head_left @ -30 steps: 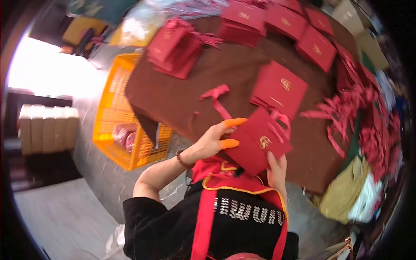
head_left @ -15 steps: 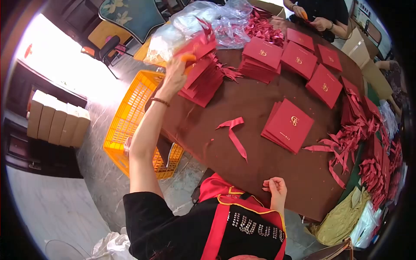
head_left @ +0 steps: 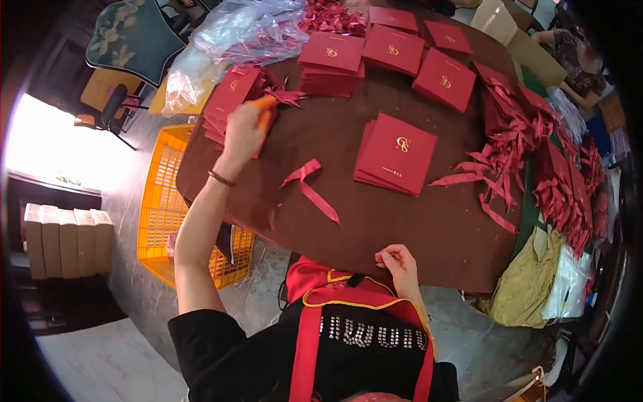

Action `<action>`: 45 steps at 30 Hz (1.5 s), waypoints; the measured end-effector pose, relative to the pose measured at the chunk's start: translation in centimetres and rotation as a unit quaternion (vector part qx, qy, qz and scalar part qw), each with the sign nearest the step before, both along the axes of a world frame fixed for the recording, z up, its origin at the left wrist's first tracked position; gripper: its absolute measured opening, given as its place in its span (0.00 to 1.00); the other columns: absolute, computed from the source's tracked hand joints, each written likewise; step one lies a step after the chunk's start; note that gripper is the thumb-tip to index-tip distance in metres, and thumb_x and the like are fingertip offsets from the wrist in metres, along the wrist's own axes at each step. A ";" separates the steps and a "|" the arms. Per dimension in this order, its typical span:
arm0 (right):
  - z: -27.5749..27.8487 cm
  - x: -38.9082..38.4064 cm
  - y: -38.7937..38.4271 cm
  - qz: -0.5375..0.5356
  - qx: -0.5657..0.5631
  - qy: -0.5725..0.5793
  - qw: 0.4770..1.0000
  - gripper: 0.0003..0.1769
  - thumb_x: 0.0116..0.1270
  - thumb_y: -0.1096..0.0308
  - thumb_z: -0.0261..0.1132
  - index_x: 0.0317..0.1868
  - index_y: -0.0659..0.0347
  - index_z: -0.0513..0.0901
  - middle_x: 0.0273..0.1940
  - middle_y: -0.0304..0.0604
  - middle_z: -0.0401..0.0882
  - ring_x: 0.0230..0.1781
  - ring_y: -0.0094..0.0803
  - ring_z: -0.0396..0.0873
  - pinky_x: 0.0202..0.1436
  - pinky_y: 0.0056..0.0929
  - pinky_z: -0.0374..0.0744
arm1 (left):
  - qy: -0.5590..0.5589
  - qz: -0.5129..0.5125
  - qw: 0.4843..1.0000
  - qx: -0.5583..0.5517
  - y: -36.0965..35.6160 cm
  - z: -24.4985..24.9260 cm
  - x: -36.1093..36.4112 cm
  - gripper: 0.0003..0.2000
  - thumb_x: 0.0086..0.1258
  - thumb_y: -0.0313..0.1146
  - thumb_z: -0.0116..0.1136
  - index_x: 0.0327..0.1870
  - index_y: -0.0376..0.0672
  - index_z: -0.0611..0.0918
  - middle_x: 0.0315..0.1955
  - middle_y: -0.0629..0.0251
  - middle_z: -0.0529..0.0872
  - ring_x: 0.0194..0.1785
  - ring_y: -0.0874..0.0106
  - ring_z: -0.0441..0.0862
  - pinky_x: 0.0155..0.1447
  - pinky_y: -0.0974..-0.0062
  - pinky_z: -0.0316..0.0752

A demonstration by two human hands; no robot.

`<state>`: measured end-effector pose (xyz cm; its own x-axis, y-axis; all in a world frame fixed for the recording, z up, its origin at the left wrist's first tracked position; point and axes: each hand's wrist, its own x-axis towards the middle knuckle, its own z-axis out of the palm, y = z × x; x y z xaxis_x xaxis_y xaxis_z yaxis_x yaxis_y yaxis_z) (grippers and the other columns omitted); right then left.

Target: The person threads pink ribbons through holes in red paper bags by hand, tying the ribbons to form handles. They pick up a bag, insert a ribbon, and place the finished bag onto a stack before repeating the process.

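While a person in a black top and red apron is leaning over a brown table, the left hand, wearing orange fingertip covers, is reaching out to a stack of red covers near the table's far left edge. The hand is lying against that stack, but whether it is gripping a cover cannot be told. The right hand is resting at the near edge of the table, fingers curling loosely inward with nothing seen in them. A loose red ribbon is lying between the hands, a second pile of red covers is sitting mid-table, and a yellow crate is standing on the floor beside the table.
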<state>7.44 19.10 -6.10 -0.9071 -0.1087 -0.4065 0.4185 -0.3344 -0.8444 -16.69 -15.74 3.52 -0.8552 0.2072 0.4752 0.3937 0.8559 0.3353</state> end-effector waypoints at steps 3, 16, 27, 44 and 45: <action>0.5 -0.6 0.5 0.030 0.004 0.008 1.000 0.06 0.70 0.72 0.58 0.44 0.63 0.74 0.40 0.40 0.79 0.41 0.24 0.78 0.47 0.23 0.78 | -0.141 0.008 0.987 -0.077 5.0 0.3 4.4 0.16 0.63 0.42 0.60 0.49 0.46 0.80 0.34 0.58 0.84 0.38 0.60 0.82 0.41 0.64 0.75; 2.6 -7.6 3.7 -0.051 0.073 0.083 0.993 0.06 0.68 0.71 0.60 0.44 0.61 0.75 0.39 0.38 0.79 0.38 0.22 0.78 0.40 0.20 0.78 | -0.250 -0.167 0.934 0.192 6.5 5.0 7.4 0.22 0.65 0.21 0.54 0.62 0.44 0.72 0.46 0.67 0.83 0.44 0.79 0.78 0.46 0.78 0.73; 3.5 -18.0 6.3 -0.021 0.479 0.374 0.794 0.11 0.64 0.66 0.64 0.44 0.63 0.77 0.38 0.38 0.77 0.38 0.29 0.75 0.41 0.25 0.73 | -0.232 -0.206 0.931 -0.191 6.0 -1.4 7.7 0.19 0.61 0.40 0.60 0.52 0.46 0.78 0.48 0.56 0.78 0.50 0.56 0.76 0.52 0.64 0.71; 3.5 -22.8 3.7 0.107 0.676 0.340 0.645 0.30 0.49 0.47 0.72 0.47 0.55 0.77 0.49 0.39 0.73 0.55 0.38 0.67 0.57 0.41 0.63 | -0.323 -0.109 0.875 0.344 13.7 -4.6 9.9 0.10 0.68 0.25 0.56 0.48 0.37 0.79 0.34 0.67 0.84 0.35 0.82 0.79 0.40 0.84 0.72; 4.2 -22.3 3.9 0.108 0.678 0.338 0.644 0.30 0.49 0.47 0.72 0.47 0.55 0.77 0.49 0.39 0.73 0.55 0.38 0.67 0.57 0.41 0.63 | -0.364 -0.098 0.867 0.325 13.7 -3.9 9.5 0.13 0.69 0.23 0.53 0.54 0.36 0.77 0.36 0.68 0.84 0.37 0.83 0.79 0.41 0.85 0.72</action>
